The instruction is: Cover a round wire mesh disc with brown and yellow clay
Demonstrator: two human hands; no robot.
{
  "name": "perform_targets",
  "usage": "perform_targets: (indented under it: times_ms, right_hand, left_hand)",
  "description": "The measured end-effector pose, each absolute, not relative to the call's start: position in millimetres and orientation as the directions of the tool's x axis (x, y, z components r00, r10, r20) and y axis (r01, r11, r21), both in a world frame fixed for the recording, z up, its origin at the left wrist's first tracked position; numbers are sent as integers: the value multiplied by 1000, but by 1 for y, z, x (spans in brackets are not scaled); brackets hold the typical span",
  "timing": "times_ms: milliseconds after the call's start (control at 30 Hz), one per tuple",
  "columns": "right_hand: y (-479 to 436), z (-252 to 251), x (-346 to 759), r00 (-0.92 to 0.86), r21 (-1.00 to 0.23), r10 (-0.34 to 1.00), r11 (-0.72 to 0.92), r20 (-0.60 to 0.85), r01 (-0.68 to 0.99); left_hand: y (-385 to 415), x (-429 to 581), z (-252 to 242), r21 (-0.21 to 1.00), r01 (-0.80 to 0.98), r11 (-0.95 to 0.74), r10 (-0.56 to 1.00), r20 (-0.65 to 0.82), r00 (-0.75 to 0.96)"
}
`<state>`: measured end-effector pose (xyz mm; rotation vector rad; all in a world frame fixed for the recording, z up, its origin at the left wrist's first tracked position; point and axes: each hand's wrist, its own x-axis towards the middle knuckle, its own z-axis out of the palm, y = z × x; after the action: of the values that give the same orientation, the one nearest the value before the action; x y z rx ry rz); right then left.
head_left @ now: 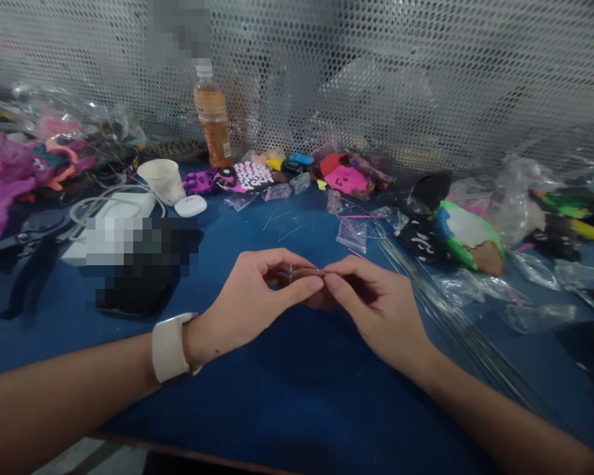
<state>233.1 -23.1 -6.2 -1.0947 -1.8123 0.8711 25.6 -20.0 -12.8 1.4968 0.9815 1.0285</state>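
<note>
Where my fingertips meet, my left hand [257, 297] and right hand [376, 307] each pinch one end of a metal pin [304, 270], thumb against forefinger, so it spans level just above the blue worktop [277, 396]. A bundle of wires [455, 323] lies just beside my right hand, within reach. A paper cup [162, 179] and bottle [212, 125] stand well apart at the back, leaving working room.

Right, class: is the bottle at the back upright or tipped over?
Upright: the bottle stands on its base on the table, neck up, before the mesh.
</note>
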Motion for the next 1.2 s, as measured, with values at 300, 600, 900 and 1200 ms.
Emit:
perform_targets:
  times_ms: [300, 600, 900, 1200]
  right_hand:
    - [-23, -6, 233, -274, -855, 914, 384, 300, 348]
    - [-23, -5, 234, -280, -819, 901, 422, 331, 389]
    - [-25, -6, 232, -272, -853, 913, 388, 303, 350]
    - [-22, -11, 236, -266, -882, 918, 367, 293, 296]
  left_hand:
    - [-19, 26, -14, 987, 39, -157, 945, 139, 296]
    - [-19, 26, -14, 994, -38, -101, 937, 108, 333]
    - [-18, 25, -15, 995, 4, -103, 960, 98, 262]
    - [-17, 23, -14, 995, 18, -94, 963, 86, 257]
